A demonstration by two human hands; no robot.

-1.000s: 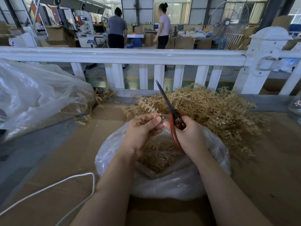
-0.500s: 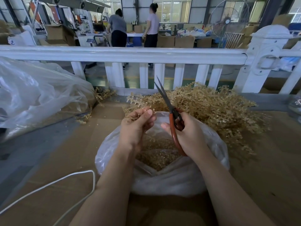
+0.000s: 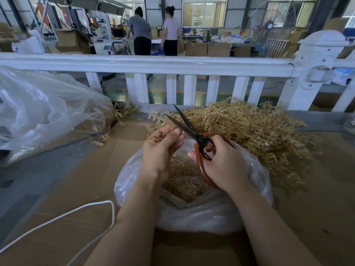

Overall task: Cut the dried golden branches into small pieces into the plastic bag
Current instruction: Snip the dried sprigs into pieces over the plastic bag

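Scissors (image 3: 194,131) with red loop handles sit in my right hand (image 3: 224,164), blades parted toward 11 o'clock. My left hand (image 3: 161,148) pinches a golden sprig (image 3: 153,140), pale, knobbly, somewhat blurred, above the clear plastic bag (image 3: 201,214) of cut bits. At 1 o'clock lies the branch pile (image 3: 255,131).

A white railing (image 3: 146,63) is running across the view, with a moulded post (image 3: 315,70) standing at its right end. Brown cardboard (image 3: 57,189) is covering the near surface, and a white cord (image 3: 76,212) is looping over it at lower left. Beyond the railing, a green floor (image 3: 159,95) is showing between the balusters. Two people (image 3: 153,33) are standing (backs to the camera) at a bench among cardboard boxes (image 3: 207,48). A pedestal fan (image 3: 269,25) is standing at right. Daylight is entering through tall windows (image 3: 203,10).
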